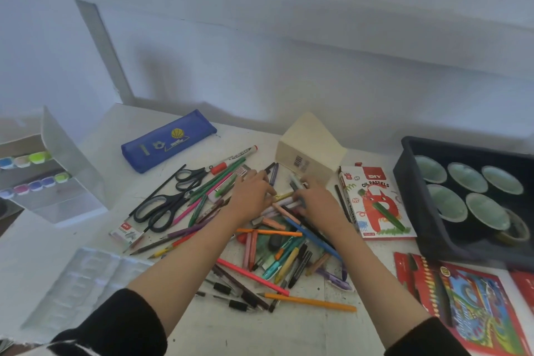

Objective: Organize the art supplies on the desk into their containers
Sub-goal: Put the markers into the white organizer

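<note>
the counter (260, 329) was white and scuffed, pushed against a pale wall. its far edge met the wall just behind a blue pencil case (167, 143) and a cream box (312, 147).

bare surface showed near me between the two forearms, and in a strip behind the pencil case. the sides were crowded. a clear marker stand (66, 159) and a clear plastic palette (83, 283) sat on the left. a dark tray (410, 182), an oil pastels box (375, 202) and a coloured pencil box (468, 303) sat on the right.

the pile of pens and pencils (274, 254) lay loose in the middle, none of it in a container.

counted: two black scissors, the small pair (190, 178) above the large pair (159, 211), both left of the pile. five pale green cups (467, 178) sat in the tray with one tape roll (514, 228) beside them (the roll was partly cut off by the tray wall). two orange pencils were in the pile, one of them (310, 300) near its front edge.

both hands were at the far end of the pile, close to the cream box. the left hand (251, 196) lay palm down on the pens, and i could not tell whether its grip had closed on anything. the right hand (318, 205) had its grip curled round grey pens (295, 182) that stuck up past the fingers.
</note>
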